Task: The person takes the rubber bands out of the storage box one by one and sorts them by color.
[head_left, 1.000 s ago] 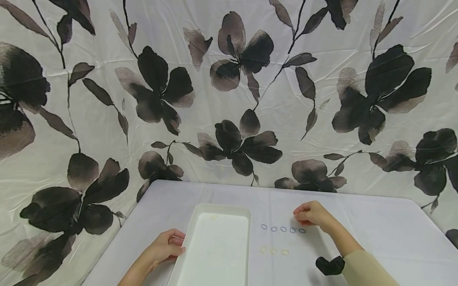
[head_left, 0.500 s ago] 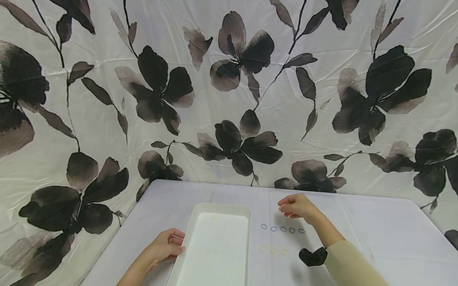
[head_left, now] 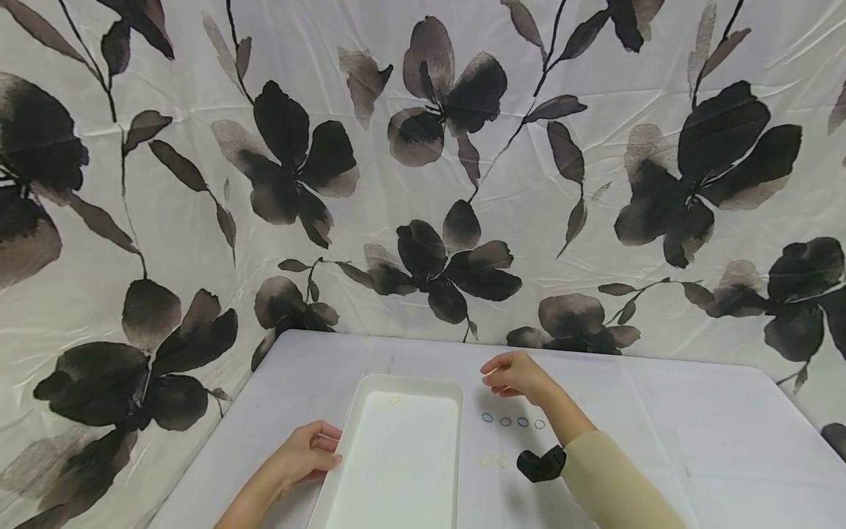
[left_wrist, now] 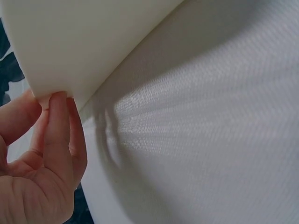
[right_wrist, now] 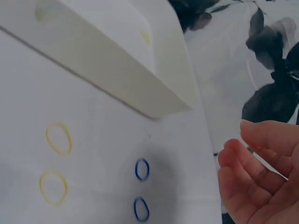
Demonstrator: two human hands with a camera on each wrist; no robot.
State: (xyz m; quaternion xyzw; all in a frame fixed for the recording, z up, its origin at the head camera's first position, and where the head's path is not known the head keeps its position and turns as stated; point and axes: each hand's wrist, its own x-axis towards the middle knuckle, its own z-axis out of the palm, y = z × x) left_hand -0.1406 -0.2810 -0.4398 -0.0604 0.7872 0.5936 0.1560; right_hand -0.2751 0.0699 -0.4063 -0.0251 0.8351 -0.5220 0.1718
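Observation:
My left hand (head_left: 307, 454) holds the left rim of a shallow white tray (head_left: 456, 455), and in the left wrist view its thumb and fingers pinch the tray's edge (left_wrist: 65, 56). A thin yellow ring (head_left: 395, 400) shows inside the tray near its far end. Above the table, just right of the tray's far corner, hovers my right hand (head_left: 518, 376). Its fingers (right_wrist: 233, 163) are loosely bent, with nothing visible between them and the thumb. Below it lies a row of thin blue rings (right_wrist: 142, 169), and nearer me is a row of thin yellow rings (right_wrist: 53, 187).
The table (head_left: 694, 433) has a white cloth. Behind it hangs a white curtain (head_left: 370, 198) printed with dark flowers. A black device (head_left: 542, 465) sits at my right wrist, and the forearm's beige sleeve (head_left: 608, 477) reaches across the table's right side.
My right hand has moved left from beyond the blue row's right end to above its left end. The forearm and black device now cover the rightmost blue and yellow rings. My left hand stays put.

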